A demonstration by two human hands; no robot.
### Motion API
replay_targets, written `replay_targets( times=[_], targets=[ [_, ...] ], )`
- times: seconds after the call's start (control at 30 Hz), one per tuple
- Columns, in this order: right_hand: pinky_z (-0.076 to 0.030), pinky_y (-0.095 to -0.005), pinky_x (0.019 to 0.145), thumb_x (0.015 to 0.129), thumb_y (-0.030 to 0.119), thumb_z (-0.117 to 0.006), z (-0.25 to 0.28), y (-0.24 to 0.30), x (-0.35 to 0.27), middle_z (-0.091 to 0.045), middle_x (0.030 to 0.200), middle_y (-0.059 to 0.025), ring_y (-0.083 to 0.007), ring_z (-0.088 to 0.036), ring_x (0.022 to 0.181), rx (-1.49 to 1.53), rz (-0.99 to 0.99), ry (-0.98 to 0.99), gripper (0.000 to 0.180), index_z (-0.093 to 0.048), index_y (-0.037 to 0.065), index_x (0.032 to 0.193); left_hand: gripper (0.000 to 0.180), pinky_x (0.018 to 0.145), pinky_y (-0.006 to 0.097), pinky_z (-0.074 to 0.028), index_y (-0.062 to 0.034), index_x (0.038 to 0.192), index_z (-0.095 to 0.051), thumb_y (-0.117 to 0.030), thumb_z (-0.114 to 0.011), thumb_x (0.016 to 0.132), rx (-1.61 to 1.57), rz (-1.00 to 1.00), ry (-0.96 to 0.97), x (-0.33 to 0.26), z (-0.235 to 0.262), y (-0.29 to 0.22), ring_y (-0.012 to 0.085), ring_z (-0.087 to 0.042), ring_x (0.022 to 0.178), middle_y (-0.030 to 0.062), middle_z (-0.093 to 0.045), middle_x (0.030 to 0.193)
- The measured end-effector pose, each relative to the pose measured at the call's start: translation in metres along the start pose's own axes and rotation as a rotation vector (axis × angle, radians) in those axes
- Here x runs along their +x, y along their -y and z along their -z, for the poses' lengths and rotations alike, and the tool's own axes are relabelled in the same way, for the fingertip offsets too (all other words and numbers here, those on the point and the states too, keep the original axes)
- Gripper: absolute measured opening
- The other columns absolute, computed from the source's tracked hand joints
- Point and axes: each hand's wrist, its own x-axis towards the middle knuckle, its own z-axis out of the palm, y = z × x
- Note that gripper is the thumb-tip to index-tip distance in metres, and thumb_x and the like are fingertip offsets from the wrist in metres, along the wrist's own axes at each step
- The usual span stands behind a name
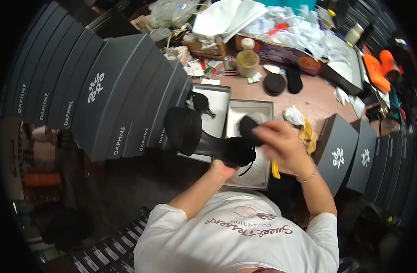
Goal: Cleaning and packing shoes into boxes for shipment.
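Note:
A black high-heeled shoe [210, 144] with a thin strap lies sideways above the boxes, its toe end to the left. My left hand [223, 169] grips it from below near the heel end, most fingers hidden behind it. Close to that end, my right hand [283, 144] is slightly blurred, its fingers closed at a black rounded piece [248, 128]; whether this piece touches the shoe I cannot tell. Beneath is an open box with a white inside [261, 179]. Another black shoe [200, 102] rests in a second open box [223, 94], left of it.
Tall stacks of dark grey shoe boxes [115, 95] stand at the left, more boxes [338, 152] at the right. On the table are a jar [247, 61], a round black thing [274, 84], a black insole [294, 79], a yellow cloth [310, 136] and crumpled white paper [295, 34].

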Motion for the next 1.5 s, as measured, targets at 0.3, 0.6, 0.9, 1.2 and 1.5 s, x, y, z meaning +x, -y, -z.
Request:
replay_targets(
  times=[0.3, 0.6, 0.9, 1.2, 1.5],
  targets=[
    [-0.041, -0.0328, 0.076, 0.073, 0.014, -0.058, -0.101, 0.058, -0.035, -0.053, 0.093, -0.0069, -0.0224, -0.052, 0.087, -0.413, 0.084, 0.315, 0.017, -0.064, 0.005, 0.086, 0.038, 0.090, 0.032, -0.048, -0.0014, 0.122, -0.052, -0.026, -0.046, 0.095, 0.248, -0.319, 0.254, -0.033, 0.043, -0.006, 0.0190, -0.059, 0.100, 0.0102, -0.059, 0.114],
    [-0.047, -0.0348, 0.075, 0.079, -0.001, -0.052, -0.040, 0.056, -0.077, -0.058, 0.079, -0.0090, -0.0210, -0.056, 0.079, 1.132, -0.018, 0.481, 0.023, -0.064, -0.004, 0.098, 0.041, 0.080, 0.032, -0.054, 0.0023, 0.123, -0.049, -0.026, -0.043, 0.094, 0.706, -0.582, 0.161, -0.046, 0.028, -0.026, 0.0213, -0.066, 0.087, 0.0150, -0.067, 0.098],
    [-0.048, -0.0405, 0.072, 0.077, 0.010, -0.056, -0.132, 0.071, -0.059, -0.053, 0.087, -0.0110, -0.0306, -0.058, 0.078, 0.026, -0.194, -0.039, 0.015, -0.060, 0.004, 0.090, 0.045, 0.084, 0.029, -0.051, 0.0012, 0.123, -0.049, -0.033, -0.037, 0.095, 0.887, -0.479, -0.027, -0.070, -0.011, -0.011, 0.0206, -0.064, 0.088, 0.0137, -0.064, 0.102],
    [-0.049, -0.0324, 0.076, 0.077, -0.002, -0.055, -0.027, 0.069, -0.086, -0.060, 0.090, -0.0129, -0.0255, -0.060, 0.084, 0.483, -0.368, 0.008, 0.033, -0.064, 0.000, 0.109, 0.039, 0.084, 0.034, -0.053, 0.0044, 0.118, -0.052, -0.024, -0.043, 0.093, 0.760, -0.563, 0.139, -0.034, 0.011, -0.029, 0.0239, -0.066, 0.088, 0.0171, -0.066, 0.101],
    [-0.046, -0.0332, 0.083, 0.077, -0.001, -0.049, -0.056, 0.048, -0.094, -0.060, 0.092, -0.0099, -0.0235, -0.057, 0.089, 1.196, -0.042, 0.470, 0.030, -0.066, -0.001, 0.102, 0.036, 0.087, 0.041, -0.052, 0.0020, 0.109, -0.056, -0.025, -0.039, 0.091, 0.694, -0.449, 0.223, -0.018, 0.012, -0.013, 0.0328, -0.065, 0.094, 0.0170, -0.066, 0.098]
  ],
)
